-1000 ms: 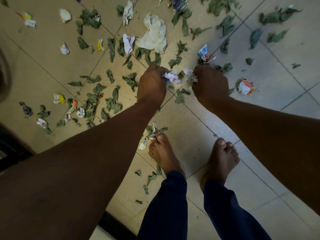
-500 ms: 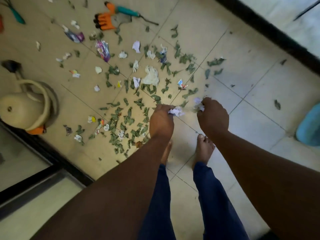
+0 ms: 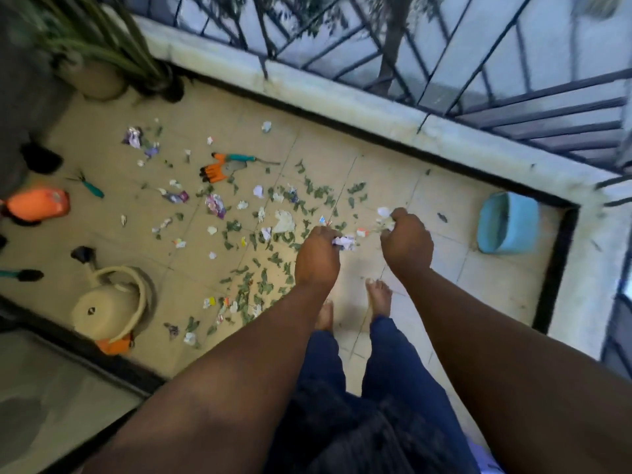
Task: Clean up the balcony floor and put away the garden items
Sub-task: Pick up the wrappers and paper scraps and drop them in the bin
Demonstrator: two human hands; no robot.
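Green leaves [image 3: 263, 285] and crumpled paper scraps [image 3: 214, 203] lie scattered over the beige tiled balcony floor [image 3: 444, 295]. My left hand [image 3: 316, 260] grips a wad of crumpled white paper [image 3: 343, 241] well above the floor. Beside it my right hand [image 3: 407, 242] grips paper bits and leaves [image 3: 383, 213]. A cream watering can [image 3: 109, 306], an orange and teal garden glove and tool [image 3: 222, 165], and a small teal hand tool [image 3: 89, 186] lie on the floor to the left.
A light blue bucket [image 3: 508, 222] stands in the right corner by the low wall [image 3: 376, 107] and black railing [image 3: 478, 63]. A potted plant [image 3: 99, 66] sits at the far left corner, an orange container [image 3: 37, 204] at the left edge. My bare feet [image 3: 378, 297] stand below my hands.
I have risen from the floor; both hands lifted with their litter and the view widened to show the wall, railing and bucket.
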